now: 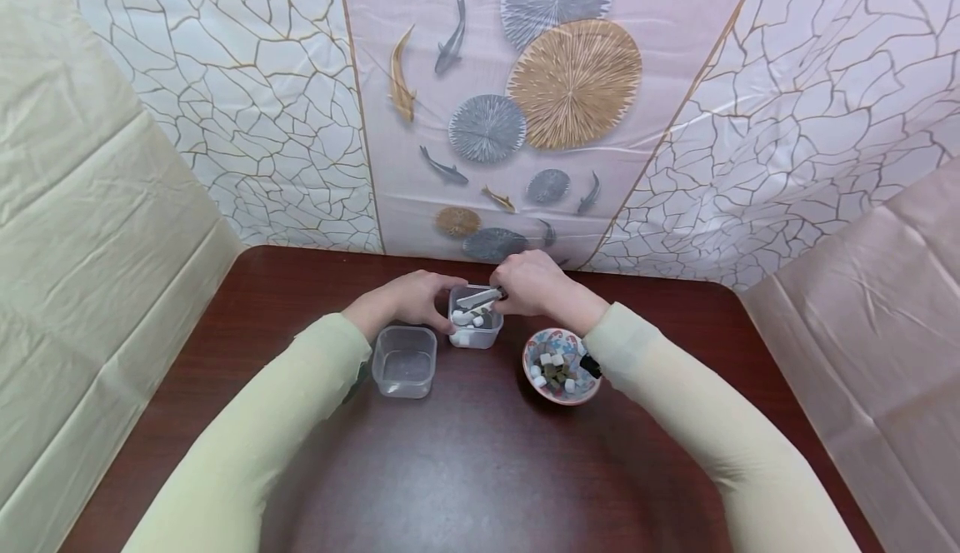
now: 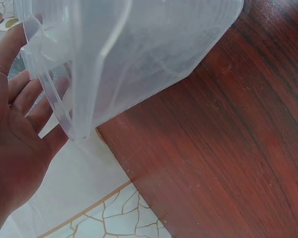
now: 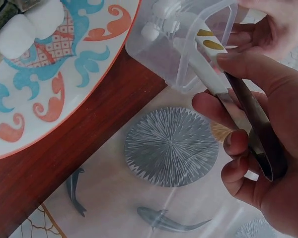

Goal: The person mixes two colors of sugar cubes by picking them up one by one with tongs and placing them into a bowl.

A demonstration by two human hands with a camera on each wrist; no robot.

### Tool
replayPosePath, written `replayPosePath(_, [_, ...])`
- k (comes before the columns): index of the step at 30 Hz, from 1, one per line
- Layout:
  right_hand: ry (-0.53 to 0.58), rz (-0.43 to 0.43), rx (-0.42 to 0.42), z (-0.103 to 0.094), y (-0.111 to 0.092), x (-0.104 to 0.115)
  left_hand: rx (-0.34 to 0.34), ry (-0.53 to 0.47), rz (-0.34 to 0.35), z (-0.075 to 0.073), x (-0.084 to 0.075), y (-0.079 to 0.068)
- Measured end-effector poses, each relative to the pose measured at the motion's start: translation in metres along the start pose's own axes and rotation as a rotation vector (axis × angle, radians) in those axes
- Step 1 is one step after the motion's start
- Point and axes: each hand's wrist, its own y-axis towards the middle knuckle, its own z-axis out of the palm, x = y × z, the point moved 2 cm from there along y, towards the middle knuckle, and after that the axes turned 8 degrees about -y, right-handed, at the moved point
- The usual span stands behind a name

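Observation:
My right hand [image 1: 528, 282] grips tongs [image 3: 248, 119] with a metal handle and white arms marked with gold ovals. Their tips reach down into a clear plastic container [image 1: 474, 338], among small white pieces [image 3: 150, 31]. At that container's left side, my left hand [image 1: 415, 296] holds it with thumb and fingers spread along the rim. Nearer my right sleeve stands a patterned bowl [image 1: 531, 343] of white cubes [image 1: 551, 360] and dark greenish-brown cubes [image 1: 557, 375]. In the left wrist view a clear wall of plastic partly covers the left fingers [image 2: 27, 96].
A second clear container [image 1: 405, 386], with nothing seen inside, stands left of the first, close by my left wrist. Everything rests on a dark red-brown wooden table [image 1: 450, 461]. Patterned cloth [image 1: 480, 195] hangs behind its back edge.

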Motion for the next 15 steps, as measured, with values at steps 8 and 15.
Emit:
replayPosePath(8, [-0.004,0.015,0.102,0.005,0.011,0.005,0.006,0.001,-0.007,0.001,0.0,0.0])
replayPosePath(15, [0.013,-0.014,0.077,0.002,0.008,0.005,0.01,0.007,-0.014,0.0,-0.001,0.0])
